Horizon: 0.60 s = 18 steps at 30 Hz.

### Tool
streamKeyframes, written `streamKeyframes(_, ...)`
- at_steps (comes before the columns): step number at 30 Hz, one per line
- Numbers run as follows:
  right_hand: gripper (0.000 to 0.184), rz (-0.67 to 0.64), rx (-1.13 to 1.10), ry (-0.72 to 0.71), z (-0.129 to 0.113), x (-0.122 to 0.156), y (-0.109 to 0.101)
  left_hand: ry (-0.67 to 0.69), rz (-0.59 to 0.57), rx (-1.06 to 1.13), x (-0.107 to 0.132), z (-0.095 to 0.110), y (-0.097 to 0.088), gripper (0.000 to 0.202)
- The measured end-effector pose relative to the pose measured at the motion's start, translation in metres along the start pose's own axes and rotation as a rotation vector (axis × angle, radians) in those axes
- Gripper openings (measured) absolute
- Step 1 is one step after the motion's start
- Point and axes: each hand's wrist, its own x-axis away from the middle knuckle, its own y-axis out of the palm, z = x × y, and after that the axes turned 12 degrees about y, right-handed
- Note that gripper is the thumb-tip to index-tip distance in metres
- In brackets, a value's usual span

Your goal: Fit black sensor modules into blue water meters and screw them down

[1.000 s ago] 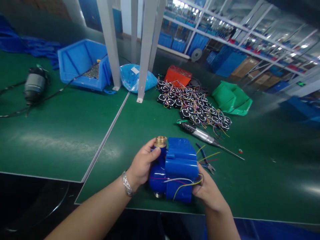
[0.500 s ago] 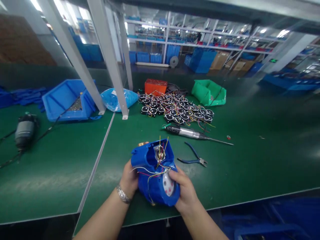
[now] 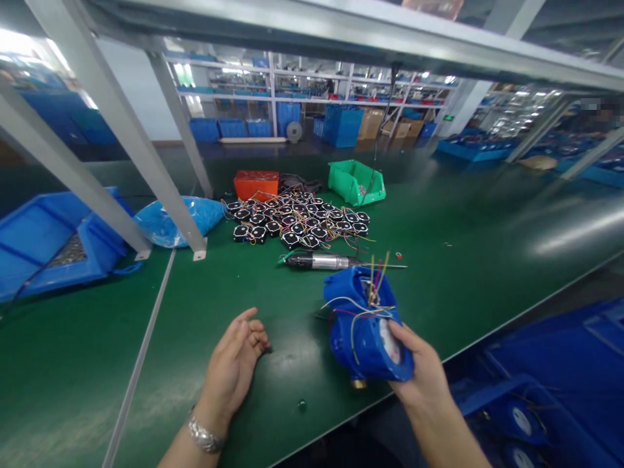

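My right hand [image 3: 422, 367] grips a blue water meter [image 3: 363, 328] by its right side, thumb beside the round white dial [image 3: 390, 342]. Loose yellow, white and red wires stick out of the meter's open top compartment, and a brass fitting [image 3: 359, 384] shows at its underside. To the left, my left hand [image 3: 238, 357] is apart from the meter, holding nothing, fingers loosely bent and slightly apart. Just behind the meter lies an electric screwdriver [image 3: 324, 261] with a long shaft. The pliers are almost wholly hidden by the meter.
Several black wired units [image 3: 297, 221] lie heaped before an orange box [image 3: 256, 185] and a green bin [image 3: 355, 182]. A blue bin [image 3: 97, 240] and a blue plastic bag [image 3: 182, 218] stand left by metal posts. Below the bench edge, a blue crate [image 3: 507, 383] contains more meters.
My left hand has let go of the water meter and is now apart from it. My right hand has carried the meter rightward, over the pliers. The camera view has turned right.
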Motion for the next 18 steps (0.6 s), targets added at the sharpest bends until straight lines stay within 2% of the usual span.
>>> streamKeyframes(4,0.045,0.425,-0.137,-0.091,-0.037,-0.004,-0.035,0.008,0.014,-0.028,0.0,0.001,0.001,0.036)
streamKeyframes(6,0.048,0.534,-0.106,-0.175,-0.049,-0.009,-0.049,0.013,0.012,-0.042,0.001,0.001,0.002,0.035)
streamKeyframes(11,0.045,0.643,-0.091,-0.269,-0.07,-0.031,-0.071,0.015,-0.007,-0.086,0.001,0.001,0.004,0.035)
streamKeyframes(14,0.04,0.661,-0.088,-0.262,-0.082,-0.048,-0.074,0.017,-0.015,-0.111,0.002,0.001,0.006,0.036)
streamKeyframes(18,0.052,0.662,-0.027,-0.252,-0.095,-0.07,-0.072,0.028,-0.023,-0.141,0.003,0.0,0.009,0.038)
